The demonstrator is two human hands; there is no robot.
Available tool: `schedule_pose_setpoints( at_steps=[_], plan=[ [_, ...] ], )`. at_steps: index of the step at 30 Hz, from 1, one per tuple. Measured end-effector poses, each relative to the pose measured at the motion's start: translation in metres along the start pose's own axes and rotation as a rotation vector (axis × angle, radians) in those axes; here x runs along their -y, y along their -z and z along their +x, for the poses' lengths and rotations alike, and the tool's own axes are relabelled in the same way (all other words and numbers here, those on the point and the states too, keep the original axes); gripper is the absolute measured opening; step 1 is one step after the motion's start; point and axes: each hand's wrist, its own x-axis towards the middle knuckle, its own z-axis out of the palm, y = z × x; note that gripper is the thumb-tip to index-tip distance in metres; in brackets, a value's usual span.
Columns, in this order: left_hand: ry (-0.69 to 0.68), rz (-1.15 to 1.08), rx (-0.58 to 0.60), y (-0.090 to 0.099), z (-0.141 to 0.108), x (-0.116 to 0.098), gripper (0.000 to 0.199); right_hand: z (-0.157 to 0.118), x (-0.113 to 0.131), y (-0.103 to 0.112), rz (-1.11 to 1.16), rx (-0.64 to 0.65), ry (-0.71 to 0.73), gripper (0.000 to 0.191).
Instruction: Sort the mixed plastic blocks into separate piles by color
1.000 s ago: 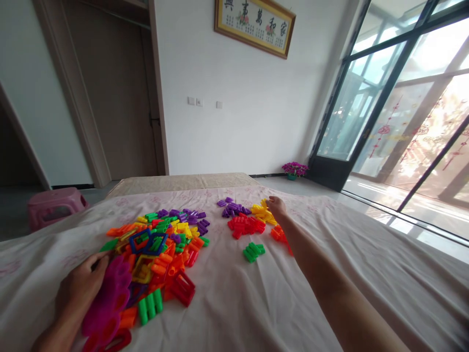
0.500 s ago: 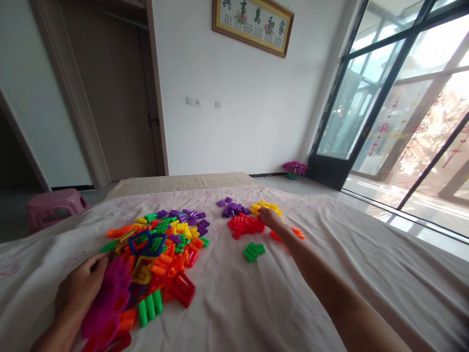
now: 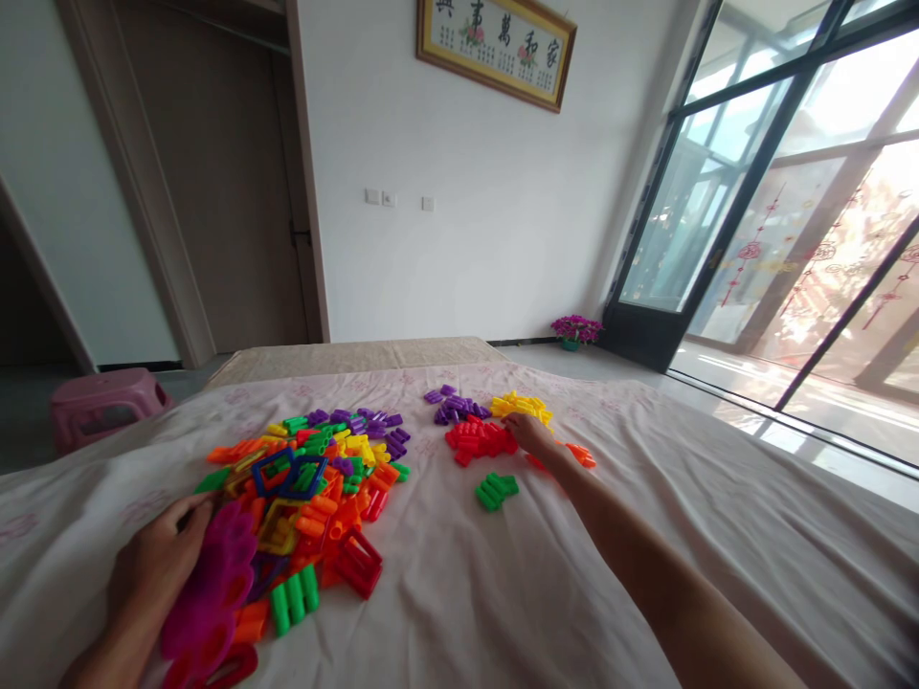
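My left hand [image 3: 162, 550], fingers curled, grips the edge of a magenta scalloped plastic basket [image 3: 215, 574] that leans against a mixed heap of plastic building blocks [image 3: 316, 522]. The heap holds orange, green, yellow, purple and red pieces, with blue and yellow frame-shaped ones on top. Across the bed, my right hand [image 3: 529, 433] is closed at the right end of a red block pile [image 3: 478, 438]. Its fingertips touch that pile; what they pinch is hidden. Yellow blocks [image 3: 523, 406] lie just behind the hand, purple blocks [image 3: 459, 410] to their left, orange blocks [image 3: 580, 455] to the right.
Green blocks [image 3: 495, 490] lie nearer me than the red pile. A wrinkled pale sheet [image 3: 459, 593] covers the surface. Beyond it are a pink stool [image 3: 107, 407] at left, a flower pot [image 3: 576, 330] by the glass door, and a white wall [image 3: 431, 277].
My right hand has shifted very slightly down and left at the edge of the red pile. My left hand and the basket have stayed in place.
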Motion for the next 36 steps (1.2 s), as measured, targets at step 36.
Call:
schedule_pose_setpoints(
  at_steps=[36],
  plan=[
    [0.005,-0.006,0.01,0.002,-0.002,-0.003,0.058,-0.046,0.252,-0.06,0.005,0.157,0.43,0.036]
  ],
)
